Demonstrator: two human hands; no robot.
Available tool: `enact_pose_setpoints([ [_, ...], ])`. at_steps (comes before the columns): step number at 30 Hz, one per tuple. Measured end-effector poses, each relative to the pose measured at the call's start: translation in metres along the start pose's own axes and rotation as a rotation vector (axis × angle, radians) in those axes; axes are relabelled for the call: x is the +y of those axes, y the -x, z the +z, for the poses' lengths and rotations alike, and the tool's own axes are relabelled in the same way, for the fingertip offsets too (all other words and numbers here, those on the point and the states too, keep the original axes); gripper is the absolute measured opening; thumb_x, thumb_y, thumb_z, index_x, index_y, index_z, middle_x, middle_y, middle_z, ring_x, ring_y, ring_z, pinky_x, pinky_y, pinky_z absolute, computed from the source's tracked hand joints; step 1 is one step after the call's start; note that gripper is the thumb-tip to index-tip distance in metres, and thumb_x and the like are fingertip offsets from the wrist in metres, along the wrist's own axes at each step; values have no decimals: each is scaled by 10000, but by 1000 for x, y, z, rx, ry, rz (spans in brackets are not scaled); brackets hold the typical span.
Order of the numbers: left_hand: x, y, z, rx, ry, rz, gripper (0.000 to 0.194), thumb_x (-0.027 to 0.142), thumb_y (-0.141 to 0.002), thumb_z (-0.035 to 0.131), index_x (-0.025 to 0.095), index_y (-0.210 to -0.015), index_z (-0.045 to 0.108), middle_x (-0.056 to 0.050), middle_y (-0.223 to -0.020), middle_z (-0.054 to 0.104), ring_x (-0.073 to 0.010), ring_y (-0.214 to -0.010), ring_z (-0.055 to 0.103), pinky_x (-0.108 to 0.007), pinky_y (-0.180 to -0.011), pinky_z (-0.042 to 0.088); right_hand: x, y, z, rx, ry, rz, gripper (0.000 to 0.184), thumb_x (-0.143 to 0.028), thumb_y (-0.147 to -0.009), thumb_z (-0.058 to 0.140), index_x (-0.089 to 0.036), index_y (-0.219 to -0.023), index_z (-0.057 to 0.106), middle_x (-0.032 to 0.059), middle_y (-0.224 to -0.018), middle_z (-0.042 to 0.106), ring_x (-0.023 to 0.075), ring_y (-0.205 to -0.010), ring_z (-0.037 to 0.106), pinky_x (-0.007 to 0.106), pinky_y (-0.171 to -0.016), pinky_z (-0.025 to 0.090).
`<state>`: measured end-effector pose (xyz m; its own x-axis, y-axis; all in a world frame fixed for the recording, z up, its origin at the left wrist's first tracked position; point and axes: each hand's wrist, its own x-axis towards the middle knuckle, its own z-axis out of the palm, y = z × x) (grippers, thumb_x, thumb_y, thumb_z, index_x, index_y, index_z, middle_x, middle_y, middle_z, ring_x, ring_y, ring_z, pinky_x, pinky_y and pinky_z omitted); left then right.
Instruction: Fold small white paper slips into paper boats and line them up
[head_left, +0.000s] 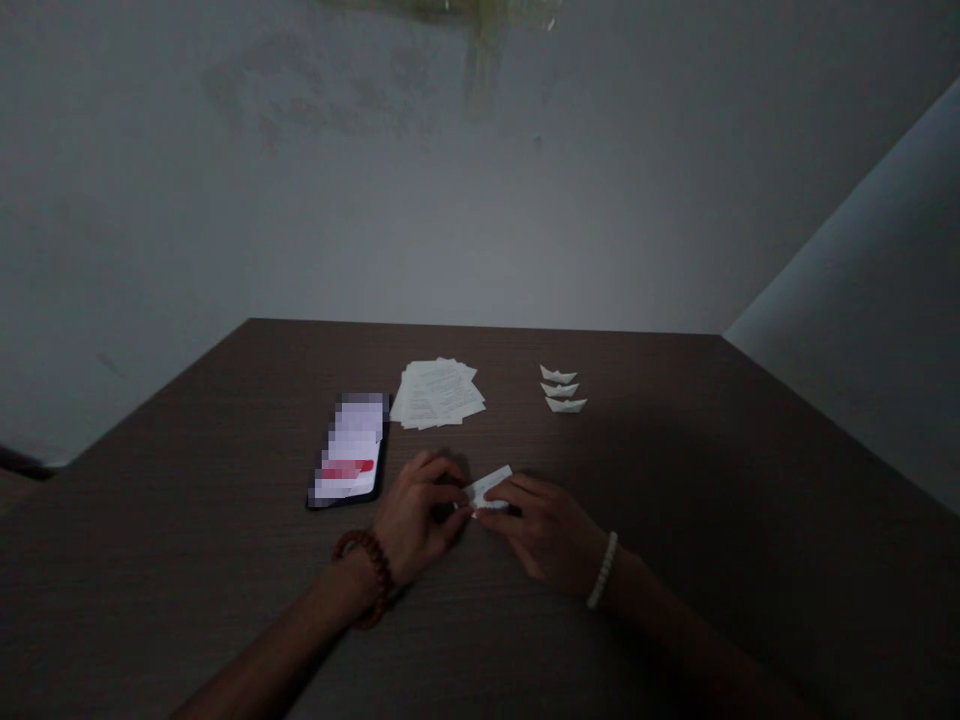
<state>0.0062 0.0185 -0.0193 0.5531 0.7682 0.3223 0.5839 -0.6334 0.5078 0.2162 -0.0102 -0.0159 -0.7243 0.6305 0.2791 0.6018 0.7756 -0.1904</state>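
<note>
A small folded piece of white paper [489, 486] is between my two hands, low over the front middle of the table. My left hand [421, 510] pinches its left end between thumb and fingers. From the other side my right hand [546, 528] grips the paper, its fingers covering the lower right part. Beyond my right hand, three small white paper boats [566, 406] stand in a short column. Past my left hand lies a loose stack of printed paper sheets [437, 394].
A phone [351, 450] with a lit, blurred screen lies left of my left hand, close to the paper stack. The dark wooden table [225, 450] ends at a grey wall [480, 220] behind. Another wall surface slants in at the right.
</note>
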Motion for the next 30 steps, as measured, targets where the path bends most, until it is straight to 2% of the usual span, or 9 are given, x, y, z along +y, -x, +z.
enact_pose_setpoints([
  [4,3,-1,0,-6,-13,-71,101,167,-759,622,200,-706,701,-53,-942,594,-238,-931,490,-399,-806,420,0,0,-2,-14,22,-1,269,-101,-845,526,-193,-1085,605,74,-1044,577,195,-960,483,313,-830,436],
  [9,6,-1,-1,-6,-43,-125,70,189,-745,639,204,-717,701,-60,-968,555,-256,-962,467,-422,-823,408,-1,0,-5,-78,55,4,338,-102,-808,552,-229,-1120,591,68,-1058,557,209,-960,468,315,-783,418],
  [17,4,1,3,21,-63,-65,94,165,-782,574,184,-750,660,-65,-969,548,-248,-937,468,-408,-780,420,-3,-1,-2,-82,37,33,379,-95,-802,550,-239,-1152,577,64,-1055,541,204,-970,463,316,-806,402],
  [20,0,6,-1,93,-72,4,156,145,-830,479,171,-820,633,-73,-952,576,-228,-890,498,-392,-757,432,-4,0,-1,-56,21,59,358,-89,-823,524,-237,-1143,587,61,-1047,541,197,-969,467,317,-826,405],
  [22,-4,10,-5,135,-83,132,200,133,-844,420,160,-839,618,-73,-891,617,-211,-827,529,-370,-727,446,-4,0,-1,-47,15,93,359,-93,-824,525,-225,-1153,584,66,-1040,541,198,-972,466,323,-842,407],
  [24,-7,13,-9,84,-135,317,216,139,-835,413,153,-863,627,-78,-871,658,-198,-762,562,-355,-698,462,-5,0,-3,-47,15,131,387,-90,-805,541,-210,-1171,573,74,-1039,540,205,-982,463,331,-851,409],
  [26,-9,15,-10,-6,-188,427,231,122,-824,414,148,-899,631,-76,-916,690,-188,-735,602,-330,-660,483,-5,1,-5,-52,14,149,417,-78,-784,551,-203,-1181,564,78,-1043,538,212,-998,458,339,-856,410],
  [30,-8,15,-8,-96,-305,478,313,109,-795,406,123,-1029,614,-102,-1077,685,-200,-712,654,-334,-609,523,-4,1,-4,-46,-8,147,432,-65,-772,546,-203,-1182,559,77,-1048,539,211,-1005,457,348,-876,406],
])
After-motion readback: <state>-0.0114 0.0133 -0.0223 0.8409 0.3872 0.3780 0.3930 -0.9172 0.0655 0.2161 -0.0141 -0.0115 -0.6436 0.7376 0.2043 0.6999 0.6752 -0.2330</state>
